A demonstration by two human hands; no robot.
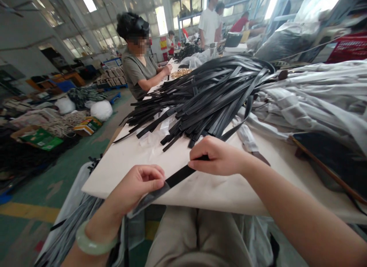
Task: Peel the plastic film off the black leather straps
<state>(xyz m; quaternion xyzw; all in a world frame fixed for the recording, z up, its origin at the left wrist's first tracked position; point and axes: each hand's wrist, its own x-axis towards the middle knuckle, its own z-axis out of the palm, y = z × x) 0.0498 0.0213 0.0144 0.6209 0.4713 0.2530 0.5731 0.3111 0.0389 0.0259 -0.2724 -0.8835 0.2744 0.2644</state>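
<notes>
A flat black strap (180, 176) runs between my two hands over the front edge of the white table (114, 163). My left hand (147, 179) pinches a clear plastic sleeve (150, 197) at the strap's lower left end, where part of the strap appears to be inside. Fingers closed, my right hand (210, 156) grips the strap farther up. Just beyond my hands lies a large heap of black straps (212, 91), their ends pointing left and toward me.
White plastic-wrapped bundles (321, 95) fill the table's right side, beside a dark flat board (329, 160). Across the table's left edge, a person (139, 68) handles something small. A bin of wrapped straps (77, 221) stands below left.
</notes>
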